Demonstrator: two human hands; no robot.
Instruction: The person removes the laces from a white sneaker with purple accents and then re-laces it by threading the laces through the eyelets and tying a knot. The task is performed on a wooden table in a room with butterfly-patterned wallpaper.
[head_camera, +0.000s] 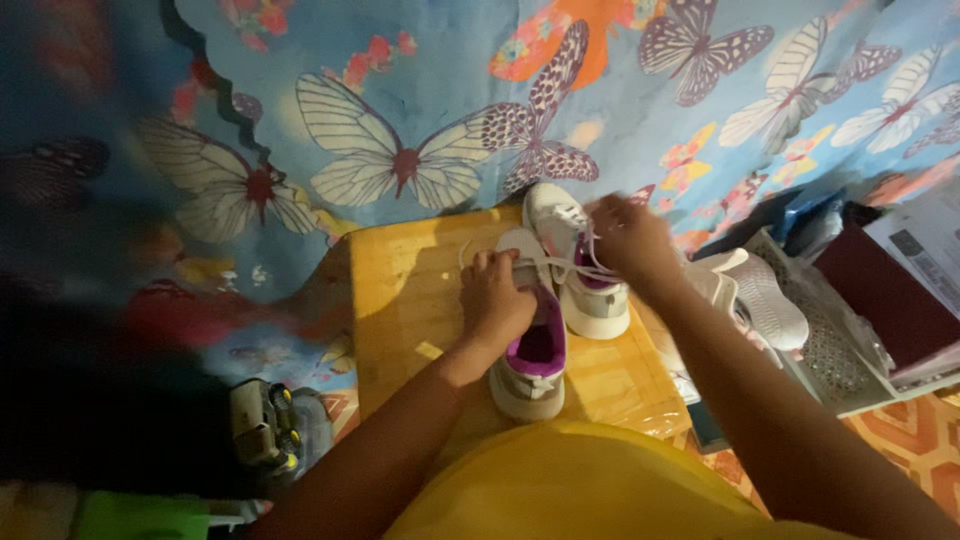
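Observation:
Two white sneakers with purple linings stand side by side on a small wooden table (400, 300). My left hand (495, 295) rests on the near sneaker (530, 370), fingers pinched on its white lace (560, 266). My right hand (630, 238) is over the far sneaker (590, 300) and holds the other end of the lace, pulled taut between both hands. The hands hide the shoes' tongues.
A butterfly-print cloth (400, 120) hangs behind the table. Right of the table, another pair of white shoes (765, 295) lies in a plastic basket (840, 360). A toy truck (262, 425) sits on the floor at the lower left. My yellow garment (570, 485) fills the bottom.

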